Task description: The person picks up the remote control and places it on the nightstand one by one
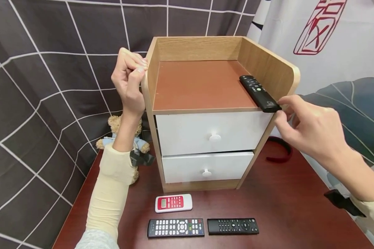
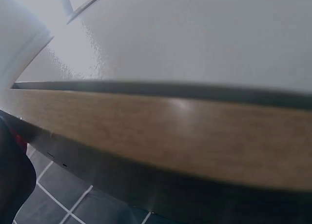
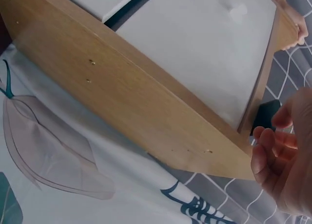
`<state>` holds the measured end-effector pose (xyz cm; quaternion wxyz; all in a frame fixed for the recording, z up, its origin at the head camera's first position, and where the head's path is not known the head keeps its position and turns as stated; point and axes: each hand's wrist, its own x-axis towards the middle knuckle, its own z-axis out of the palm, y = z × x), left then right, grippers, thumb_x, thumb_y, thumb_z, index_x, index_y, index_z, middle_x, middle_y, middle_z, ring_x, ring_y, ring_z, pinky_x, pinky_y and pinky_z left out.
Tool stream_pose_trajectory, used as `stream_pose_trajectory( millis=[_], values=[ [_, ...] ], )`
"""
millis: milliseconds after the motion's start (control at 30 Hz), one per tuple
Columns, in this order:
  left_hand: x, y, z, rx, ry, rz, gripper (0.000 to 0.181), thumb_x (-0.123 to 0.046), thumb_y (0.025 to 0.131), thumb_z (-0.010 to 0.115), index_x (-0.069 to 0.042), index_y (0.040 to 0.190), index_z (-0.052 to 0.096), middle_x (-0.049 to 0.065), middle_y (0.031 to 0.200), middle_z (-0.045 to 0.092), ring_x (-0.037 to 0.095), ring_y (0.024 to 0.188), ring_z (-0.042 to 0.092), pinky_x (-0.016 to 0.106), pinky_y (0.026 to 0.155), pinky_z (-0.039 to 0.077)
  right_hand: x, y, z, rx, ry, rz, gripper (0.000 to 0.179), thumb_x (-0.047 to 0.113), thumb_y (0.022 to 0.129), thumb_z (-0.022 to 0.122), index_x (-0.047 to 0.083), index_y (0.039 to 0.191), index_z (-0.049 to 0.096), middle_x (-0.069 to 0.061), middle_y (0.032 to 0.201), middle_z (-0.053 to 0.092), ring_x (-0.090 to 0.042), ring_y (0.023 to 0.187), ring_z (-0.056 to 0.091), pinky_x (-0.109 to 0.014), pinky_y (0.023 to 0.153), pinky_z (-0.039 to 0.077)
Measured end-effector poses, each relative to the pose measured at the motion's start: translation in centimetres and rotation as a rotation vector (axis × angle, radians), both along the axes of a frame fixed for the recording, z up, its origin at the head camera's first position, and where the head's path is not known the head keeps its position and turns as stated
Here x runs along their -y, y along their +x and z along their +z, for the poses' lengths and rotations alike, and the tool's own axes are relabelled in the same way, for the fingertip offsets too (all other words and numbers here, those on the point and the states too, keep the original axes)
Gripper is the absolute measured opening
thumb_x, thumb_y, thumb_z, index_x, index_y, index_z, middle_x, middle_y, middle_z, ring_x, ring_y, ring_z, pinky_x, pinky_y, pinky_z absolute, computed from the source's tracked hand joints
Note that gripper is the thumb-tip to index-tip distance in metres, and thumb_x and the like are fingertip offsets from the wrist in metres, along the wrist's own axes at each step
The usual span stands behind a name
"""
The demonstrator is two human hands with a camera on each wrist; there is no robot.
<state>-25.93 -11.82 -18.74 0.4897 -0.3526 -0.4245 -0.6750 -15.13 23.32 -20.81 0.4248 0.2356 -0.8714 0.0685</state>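
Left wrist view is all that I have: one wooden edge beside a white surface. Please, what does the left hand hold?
Observer: The left hand grips the upper front of the cabinet's left side panel.
Operator: Thank you. And where is the right hand, please?
Observer: The right hand is at the near end of a black remote on the cabinet's top.
Operator: Does something lie on the table before the cabinet?
Observer: Yes, a white-and-red remote and two darker ones lie there.

Teddy bear point(image 1: 114, 123) in blue outfit showing at left, partly hidden. Dark curved band point(image 1: 288, 149) lying on reddish-brown table point(image 1: 286, 197). Dark checked cloth point(image 1: 62, 71) hanging behind; white printed cloth point(image 1: 278, 65) hanging at right.
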Motion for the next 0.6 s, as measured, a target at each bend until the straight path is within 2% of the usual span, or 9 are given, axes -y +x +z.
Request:
stream_pose_trajectory(
  millis=[133, 267, 433, 600],
  values=[
    [0.12, 0.05, -0.06, 0.009, 0.007, 0.0, 0.011, -0.005, 0.071, 0.044, -0.004, 0.06, 0.045, 0.004, 0.072, 0.048, 0.015, 0.074, 0.053, 0.027, 0.078, 0.049, 0.03, -0.51, -0.12, -0.011, -0.005, 0.016, 0.027, 0.016, 0.085, 0.055, 0.002, 0.104, 0.068, -0.011, 0.065, 0.066, -0.02, 0.052, 0.054, -0.024, 0.042, 0.034],
    [0.17, 0.05, -0.12, 0.01, 0.004, -0.004, 0.011, -0.005, 0.072, 0.044, -0.005, 0.061, 0.046, 0.001, 0.073, 0.049, 0.016, 0.075, 0.053, 0.027, 0.079, 0.048, 0.33, -0.88, 0.05, 0.014, 0.011, 0.014, 0.024, 0.013, 0.086, 0.057, 0.003, 0.105, 0.067, -0.011, 0.067, 0.068, -0.02, 0.053, 0.057, -0.026, 0.042, 0.036],
    [0.09, 0.04, -0.07, 0.009, 0.0, -0.012, 0.01, -0.006, 0.072, 0.045, -0.006, 0.062, 0.047, -0.001, 0.075, 0.05, 0.015, 0.075, 0.054, 0.027, 0.08, 0.049, 0.66, -1.11, 0.16, 0.021, 0.017, -0.012, 0.023, 0.014, 0.088, 0.058, 0.004, 0.107, 0.065, -0.015, 0.071, 0.07, -0.023, 0.052, 0.058, -0.029, 0.04, 0.034],
    [0.05, 0.22, -0.01, 0.009, -0.002, -0.006, 0.01, -0.007, 0.072, 0.045, -0.007, 0.063, 0.047, -0.003, 0.075, 0.051, 0.015, 0.075, 0.054, 0.028, 0.081, 0.049, 0.49, -0.86, -0.17, -0.021, 0.004, -0.015, 0.03, 0.022, 0.089, 0.056, 0.003, 0.111, 0.063, -0.013, 0.07, 0.068, -0.021, 0.049, 0.052, -0.028, 0.038, 0.03]
  ],
)
